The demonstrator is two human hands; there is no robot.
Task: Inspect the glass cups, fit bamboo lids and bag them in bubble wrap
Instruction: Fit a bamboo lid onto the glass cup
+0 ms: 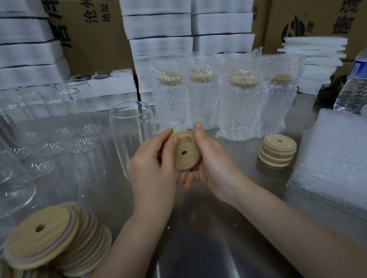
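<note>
Steel worktop (212,249) backed by cartons (313,0) and stacked white foam (157,24); two hands hold one bamboo lid (186,154) at centre frame.

Between the hands, the lid is tilted with its holed face towards the camera: the left hand (151,165) pinches its left edge, thumb laid on the face, while the right hand (212,163) grips the right edge, thumb up at the rim and fingers curled beneath. An empty glass cup (132,130) stands upright just behind the left hand. Bubble-wrapped cups (238,106) stand in a row at centre right, more bare glasses (19,138) crowd the left. Lids are piled at lower left (53,241), with a small lid stack (278,153) right of the hands, beside a heap of bubble wrap bags (348,162).
</note>
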